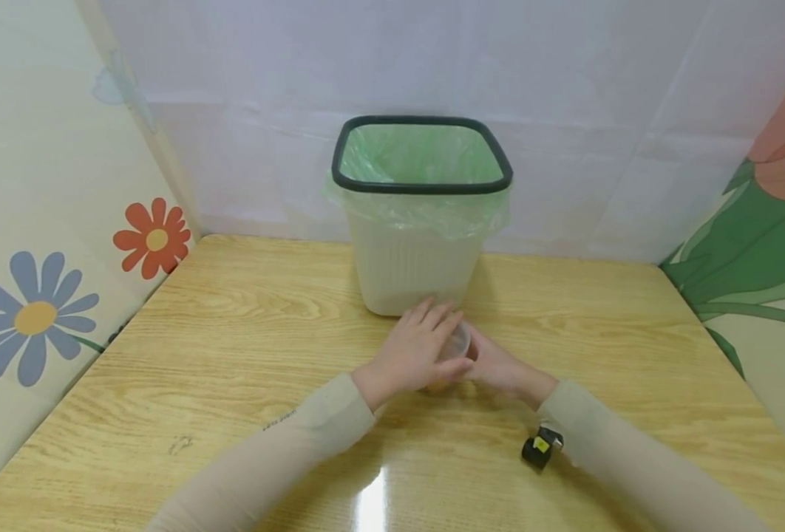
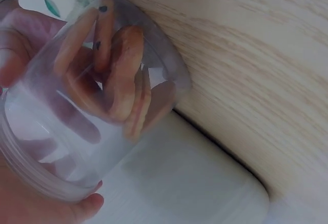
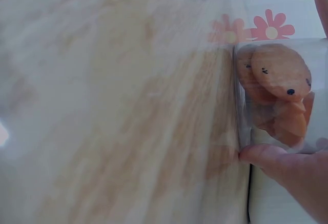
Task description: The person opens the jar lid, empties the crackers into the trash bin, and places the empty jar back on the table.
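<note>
Both hands are on a clear plastic jar (image 1: pixel 457 341) in front of the bin. My left hand (image 1: pixel 415 351) lies over its top, fingers bent past the rim and thumb on the near side. My right hand (image 1: pixel 499 366) grips the jar's side from the right; its thumb (image 3: pixel 277 162) shows along the wall near the base in the right wrist view. Several brown, biscuit-like pieces (image 2: pixel 125 75) are inside, some with small black face marks. In the left wrist view the jar appears tilted, its base close to the wooden surface.
A white bin (image 1: pixel 412 258) with a black rim and a pale green liner (image 1: pixel 426 151) stands just behind the hands. The wooden table (image 1: pixel 233 355) meets flower-patterned panels at both sides. A small black device (image 1: pixel 539 448) with a yellow mark hangs at the right cuff.
</note>
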`<move>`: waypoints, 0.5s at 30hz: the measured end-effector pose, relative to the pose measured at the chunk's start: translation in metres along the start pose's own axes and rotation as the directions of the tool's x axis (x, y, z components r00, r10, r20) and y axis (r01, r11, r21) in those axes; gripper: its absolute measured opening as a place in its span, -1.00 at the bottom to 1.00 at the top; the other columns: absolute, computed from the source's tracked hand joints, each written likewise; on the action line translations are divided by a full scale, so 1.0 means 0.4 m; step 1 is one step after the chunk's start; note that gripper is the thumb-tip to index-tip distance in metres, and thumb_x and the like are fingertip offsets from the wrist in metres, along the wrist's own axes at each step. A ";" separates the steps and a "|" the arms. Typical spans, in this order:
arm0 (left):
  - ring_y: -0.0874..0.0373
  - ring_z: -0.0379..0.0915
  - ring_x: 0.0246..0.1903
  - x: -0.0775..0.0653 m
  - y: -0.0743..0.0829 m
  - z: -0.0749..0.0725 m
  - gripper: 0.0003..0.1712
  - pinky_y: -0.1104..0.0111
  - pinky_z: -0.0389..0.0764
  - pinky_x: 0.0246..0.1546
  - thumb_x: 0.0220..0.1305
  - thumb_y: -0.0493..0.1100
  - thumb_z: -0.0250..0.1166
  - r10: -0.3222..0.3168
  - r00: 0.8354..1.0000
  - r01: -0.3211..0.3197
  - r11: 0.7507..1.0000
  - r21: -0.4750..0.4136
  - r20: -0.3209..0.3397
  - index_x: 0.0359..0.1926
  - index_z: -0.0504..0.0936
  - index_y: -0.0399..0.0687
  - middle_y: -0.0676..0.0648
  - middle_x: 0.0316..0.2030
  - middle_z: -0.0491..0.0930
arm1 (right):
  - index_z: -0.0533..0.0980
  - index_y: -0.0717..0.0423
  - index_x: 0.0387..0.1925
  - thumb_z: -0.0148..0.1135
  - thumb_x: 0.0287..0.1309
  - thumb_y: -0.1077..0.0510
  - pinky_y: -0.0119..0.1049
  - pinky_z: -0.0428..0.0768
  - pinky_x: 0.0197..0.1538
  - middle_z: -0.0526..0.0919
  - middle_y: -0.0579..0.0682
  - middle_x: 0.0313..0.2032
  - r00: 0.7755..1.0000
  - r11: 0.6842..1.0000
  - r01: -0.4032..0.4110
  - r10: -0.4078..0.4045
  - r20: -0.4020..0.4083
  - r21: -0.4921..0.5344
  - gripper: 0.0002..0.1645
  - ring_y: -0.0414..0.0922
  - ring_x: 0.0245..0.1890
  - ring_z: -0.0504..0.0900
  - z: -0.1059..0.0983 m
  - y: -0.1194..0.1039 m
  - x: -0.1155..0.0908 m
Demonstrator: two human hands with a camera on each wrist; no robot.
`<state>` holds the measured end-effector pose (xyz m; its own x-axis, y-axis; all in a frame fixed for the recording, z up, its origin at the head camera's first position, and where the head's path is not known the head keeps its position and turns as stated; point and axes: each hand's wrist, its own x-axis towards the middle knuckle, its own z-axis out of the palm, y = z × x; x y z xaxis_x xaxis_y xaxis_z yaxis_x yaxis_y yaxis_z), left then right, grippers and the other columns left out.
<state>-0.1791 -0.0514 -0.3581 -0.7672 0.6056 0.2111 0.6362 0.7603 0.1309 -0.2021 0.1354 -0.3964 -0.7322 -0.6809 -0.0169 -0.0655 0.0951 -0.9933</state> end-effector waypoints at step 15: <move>-0.31 -0.16 0.42 0.006 -0.028 -0.047 -0.08 -0.11 0.03 0.36 0.28 0.33 0.18 0.083 0.991 -0.074 0.993 -0.096 0.103 0.45 0.21 -0.15 -0.26 0.45 0.06 | -0.31 0.23 0.51 0.35 0.12 0.27 -0.10 0.57 0.06 -0.09 0.38 0.43 1.000 0.998 0.004 -0.005 0.011 0.064 0.21 0.25 0.26 0.27 0.002 0.004 -0.001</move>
<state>-0.1866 -0.0632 -0.3407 -0.7157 0.6879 0.1205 0.6958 0.6876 0.2075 -0.2015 0.1353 -0.3981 -0.7244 -0.6892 -0.0131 -0.0251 0.0454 -0.9987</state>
